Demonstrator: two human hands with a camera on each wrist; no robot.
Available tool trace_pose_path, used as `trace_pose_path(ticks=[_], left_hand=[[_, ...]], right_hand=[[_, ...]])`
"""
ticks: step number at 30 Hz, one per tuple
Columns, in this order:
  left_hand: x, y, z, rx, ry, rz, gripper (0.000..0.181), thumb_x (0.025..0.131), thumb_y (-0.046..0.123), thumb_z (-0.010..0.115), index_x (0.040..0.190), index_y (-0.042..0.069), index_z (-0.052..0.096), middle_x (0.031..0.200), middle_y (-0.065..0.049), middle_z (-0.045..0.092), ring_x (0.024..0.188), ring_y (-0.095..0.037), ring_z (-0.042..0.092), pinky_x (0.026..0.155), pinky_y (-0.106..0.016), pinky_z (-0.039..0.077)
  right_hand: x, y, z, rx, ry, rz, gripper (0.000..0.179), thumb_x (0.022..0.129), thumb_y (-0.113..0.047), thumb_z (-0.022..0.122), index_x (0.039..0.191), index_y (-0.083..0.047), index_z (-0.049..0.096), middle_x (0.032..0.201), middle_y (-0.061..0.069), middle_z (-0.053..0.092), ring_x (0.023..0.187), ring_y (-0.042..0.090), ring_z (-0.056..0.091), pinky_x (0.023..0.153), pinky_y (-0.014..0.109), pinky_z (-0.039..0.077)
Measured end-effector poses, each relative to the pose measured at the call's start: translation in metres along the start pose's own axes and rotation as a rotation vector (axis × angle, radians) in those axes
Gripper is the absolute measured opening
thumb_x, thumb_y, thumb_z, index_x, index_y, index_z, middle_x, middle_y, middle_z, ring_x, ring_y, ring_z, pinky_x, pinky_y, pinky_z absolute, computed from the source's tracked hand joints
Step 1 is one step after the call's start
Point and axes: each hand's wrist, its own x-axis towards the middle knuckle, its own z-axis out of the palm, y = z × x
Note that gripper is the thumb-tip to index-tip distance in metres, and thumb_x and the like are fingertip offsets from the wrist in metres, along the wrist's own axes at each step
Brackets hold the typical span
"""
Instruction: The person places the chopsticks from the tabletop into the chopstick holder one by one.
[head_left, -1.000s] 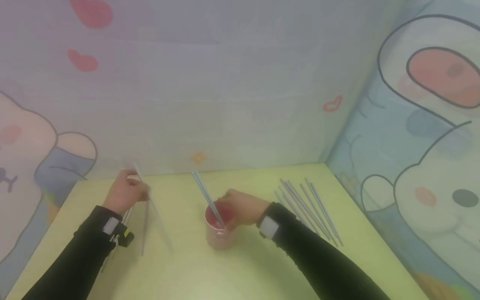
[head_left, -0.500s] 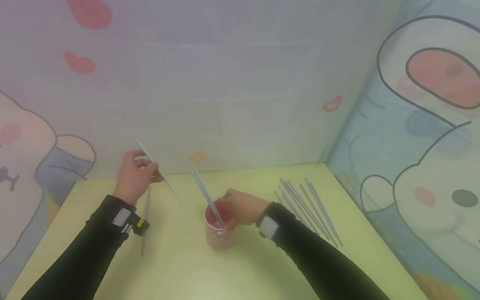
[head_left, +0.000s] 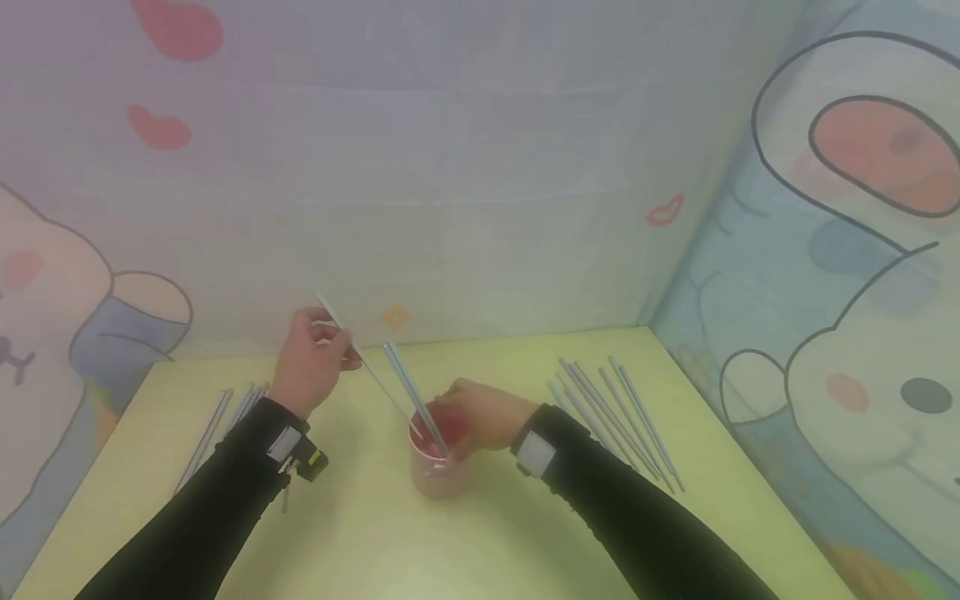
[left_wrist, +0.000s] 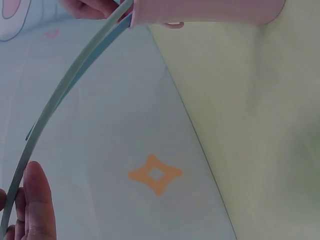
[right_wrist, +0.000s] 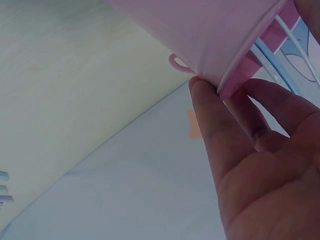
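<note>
My left hand (head_left: 311, 362) pinches a pale green chopstick (head_left: 378, 379) between thumb and fingers, well up its length. The chopstick slants down to the right, and its thin lower tip is inside the mouth of the pink cup (head_left: 435, 479). Two chopsticks (head_left: 411, 385) lean together in that cup, one of them light blue (left_wrist: 90, 59). My right hand (head_left: 495, 414) grips the cup by its rim, with fingers on the outside and inside of the wall. A small loop handle (right_wrist: 180, 64) sticks out of the cup's side.
Several pastel chopsticks (head_left: 615, 421) lie fanned out on the yellow table (head_left: 360, 550) at the right. Others (head_left: 204, 437) lie at the left, partly under my left sleeve. A printed cloth wall (head_left: 487, 250) rises behind the table, with another along the right side.
My left hand has lifted the chopstick off the left side and carried it right, bringing its tip into the cup. My right hand and the cup have stayed put.
</note>
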Motion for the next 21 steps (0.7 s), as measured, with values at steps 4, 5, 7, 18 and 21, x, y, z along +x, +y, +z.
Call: trace_pose_path(ticks=[4, 5, 7, 18, 21], left_hand=[[-0.001, -0.008, 0.009, 0.020, -0.007, 0.045, 0.049, 0.106, 0.015, 0.051, 0.146, -0.003, 0.030, 0.110, -0.022, 0.064, 0.091, -0.034, 0.073, 0.097, -0.049, 0.054], [-0.001, -0.011, 0.011, 0.029, -0.009, 0.058, 0.047, 0.106, 0.015, 0.051, 0.144, -0.003, 0.031, 0.109, -0.022, 0.065, 0.090, -0.033, 0.073, 0.095, -0.048, 0.056], [-0.001, -0.016, 0.016, 0.049, -0.011, 0.078, 0.044, 0.105, 0.015, 0.052, 0.141, -0.003, 0.034, 0.107, -0.021, 0.066, 0.089, -0.032, 0.073, 0.090, -0.046, 0.058], [-0.009, -0.027, 0.032, 0.154, -0.062, 0.123, 0.035, 0.105, 0.016, 0.055, 0.133, 0.000, 0.043, 0.102, -0.015, 0.071, 0.094, -0.029, 0.070, 0.088, -0.044, 0.049], [-0.011, -0.027, 0.035, 0.159, -0.081, 0.111, 0.033, 0.105, 0.016, 0.056, 0.132, 0.000, 0.044, 0.103, -0.015, 0.072, 0.095, -0.031, 0.070, 0.089, -0.046, 0.049]], right_hand=[[-0.002, -0.003, 0.000, -0.035, 0.001, 0.042, 0.042, 0.072, -0.001, 0.092, 0.110, -0.010, 0.076, 0.097, 0.005, 0.075, 0.092, 0.021, 0.070, 0.091, 0.032, 0.053], [-0.002, -0.003, -0.001, -0.042, 0.002, 0.056, 0.042, 0.072, -0.003, 0.092, 0.110, -0.011, 0.076, 0.097, 0.005, 0.075, 0.093, 0.021, 0.069, 0.092, 0.034, 0.053], [-0.003, -0.003, -0.001, -0.060, 0.004, 0.069, 0.043, 0.072, -0.005, 0.093, 0.111, -0.011, 0.076, 0.096, 0.004, 0.074, 0.092, 0.019, 0.067, 0.092, 0.033, 0.052], [-0.003, -0.005, -0.003, -0.061, 0.000, 0.015, 0.042, 0.074, -0.003, 0.091, 0.112, -0.009, 0.075, 0.095, 0.006, 0.075, 0.090, 0.023, 0.069, 0.088, 0.029, 0.052], [-0.002, -0.004, -0.002, -0.057, -0.006, 0.023, 0.044, 0.074, -0.003, 0.092, 0.114, -0.010, 0.075, 0.096, 0.005, 0.075, 0.092, 0.022, 0.069, 0.089, 0.029, 0.052]])
